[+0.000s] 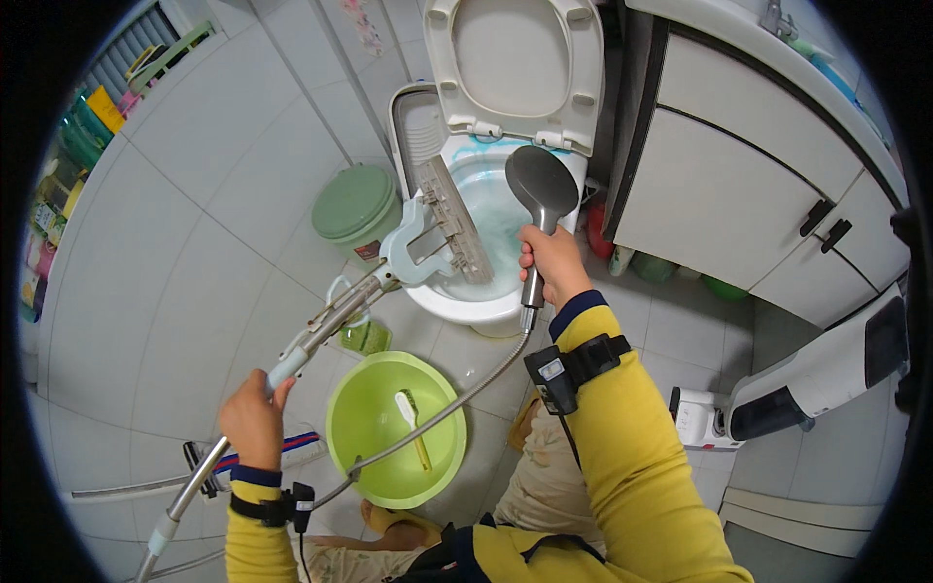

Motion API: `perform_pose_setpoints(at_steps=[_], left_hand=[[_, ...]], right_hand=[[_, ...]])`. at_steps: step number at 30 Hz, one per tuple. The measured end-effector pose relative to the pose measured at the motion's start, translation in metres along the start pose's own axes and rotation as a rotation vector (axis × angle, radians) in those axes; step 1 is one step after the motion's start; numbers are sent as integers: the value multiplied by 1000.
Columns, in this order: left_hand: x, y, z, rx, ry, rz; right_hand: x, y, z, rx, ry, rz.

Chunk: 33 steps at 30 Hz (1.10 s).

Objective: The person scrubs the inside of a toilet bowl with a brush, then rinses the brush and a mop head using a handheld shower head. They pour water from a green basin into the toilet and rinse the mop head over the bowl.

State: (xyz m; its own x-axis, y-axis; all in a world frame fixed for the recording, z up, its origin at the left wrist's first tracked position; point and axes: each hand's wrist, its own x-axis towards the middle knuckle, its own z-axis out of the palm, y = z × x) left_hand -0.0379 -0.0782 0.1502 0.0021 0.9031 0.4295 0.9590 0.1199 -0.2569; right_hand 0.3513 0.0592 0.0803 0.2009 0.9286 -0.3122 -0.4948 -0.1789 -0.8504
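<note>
My left hand [255,419] grips the metal pole of a sponge mop [458,218], whose grey head is held over the toilet bowl [503,310]. In my right hand [555,262] is the handle of a grey shower head [541,178], raised above the bowl's right side. Its metal hose [466,393] curves down to the left across a lime-green basin [342,466]. A scrub brush [415,430] with a white and yellow-green handle lies in the basin. Cloudy water stands in the bowl, and blue streaks mark its back rim. The toilet seat [446,95] is up.
A green lidded bin [357,204] stands left of the toilet, with a green container [364,337] below it. Another mop head [291,448] lies at left. White cabinets [736,175] line the right, near a white floor-cleaning machine [809,372]. Bottles [80,138] fill a shelf at far left.
</note>
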Motion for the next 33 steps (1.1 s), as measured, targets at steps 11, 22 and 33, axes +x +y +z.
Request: perform_pose_setpoints(at_steps=[11, 22, 33], left_hand=[[-26, -7, 25, -72, 5, -51], [-30, -5, 24, -60, 72, 19], [-39, -10, 34, -77, 65, 35]], right_hand=[[11, -8, 22, 28, -55, -106], [17, -35, 35, 56, -134, -184], [14, -40, 27, 129, -141, -240]])
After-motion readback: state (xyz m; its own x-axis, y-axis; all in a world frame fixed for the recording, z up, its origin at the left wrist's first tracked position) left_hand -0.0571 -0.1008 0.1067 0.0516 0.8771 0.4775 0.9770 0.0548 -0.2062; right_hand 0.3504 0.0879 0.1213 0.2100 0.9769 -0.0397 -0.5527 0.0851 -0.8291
